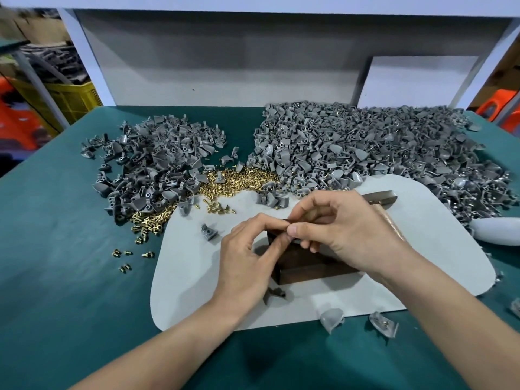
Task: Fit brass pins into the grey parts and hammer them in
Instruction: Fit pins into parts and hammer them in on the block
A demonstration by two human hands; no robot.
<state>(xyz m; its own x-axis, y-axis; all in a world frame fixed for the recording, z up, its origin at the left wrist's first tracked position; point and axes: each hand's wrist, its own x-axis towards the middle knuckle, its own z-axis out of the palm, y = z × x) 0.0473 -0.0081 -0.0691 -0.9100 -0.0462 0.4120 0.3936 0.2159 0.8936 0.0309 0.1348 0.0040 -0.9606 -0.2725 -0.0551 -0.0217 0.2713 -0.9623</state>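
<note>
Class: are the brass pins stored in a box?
No, the brass pins lie in a loose pile on the green table.

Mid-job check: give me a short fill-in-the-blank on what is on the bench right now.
1. The brass pins lie between a smaller pile and a larger pile of ____ parts.
2. The left hand and right hand meet over a dark block on a mat coloured ____.
3. The larger pile lies on the ____.
Missing words: grey; white; right.

Bright even overhead light, soft shadows — wide-angle bending at edges
</note>
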